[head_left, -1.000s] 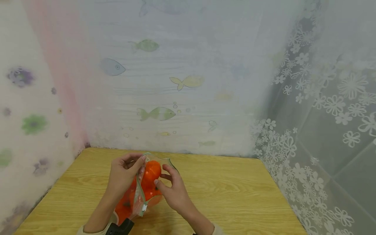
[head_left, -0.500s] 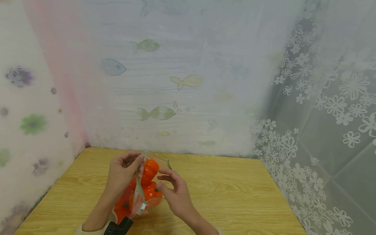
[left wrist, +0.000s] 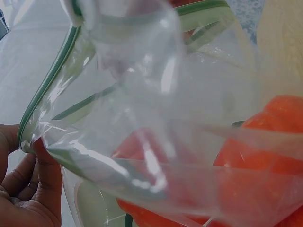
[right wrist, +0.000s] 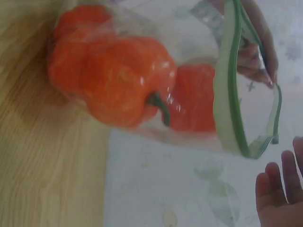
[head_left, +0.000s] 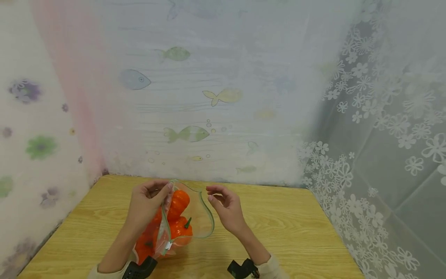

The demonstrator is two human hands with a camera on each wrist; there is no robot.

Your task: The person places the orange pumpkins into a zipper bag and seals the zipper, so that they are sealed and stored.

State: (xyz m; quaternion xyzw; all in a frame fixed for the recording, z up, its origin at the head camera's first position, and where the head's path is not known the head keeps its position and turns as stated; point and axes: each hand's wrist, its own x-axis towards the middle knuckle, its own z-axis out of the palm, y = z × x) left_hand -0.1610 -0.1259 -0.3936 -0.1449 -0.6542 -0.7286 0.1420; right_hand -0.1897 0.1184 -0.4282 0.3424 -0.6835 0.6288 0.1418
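A clear zip bag [head_left: 195, 221] with a green seal strip stands on the wooden table [head_left: 278, 224], its mouth gaping. Inside are orange bell peppers [head_left: 179, 201], one with a green stem [right wrist: 109, 80]. My left hand [head_left: 163, 192] pinches the left side of the bag's rim and holds it up. In the left wrist view the plastic [left wrist: 156, 118] fills the frame and that hand's fingers [left wrist: 28, 189] lie at the lower left. My right hand [head_left: 217, 195] hovers just right of the bag mouth, fingers relaxed, holding nothing; its fingertips [right wrist: 279, 189] show below the green rim [right wrist: 232, 85].
Translucent curtains with fish [head_left: 186, 133] and flower [head_left: 383, 128] prints close in the table at the back, left and right. Bare tabletop stretches to the right of the bag. Black wrist straps [head_left: 242, 268] sit at the bottom edge.
My right hand has let go of the pepper at the bag mouth and drawn back to the right. The bag's mouth now gapes wider. My left hand keeps its pinch.
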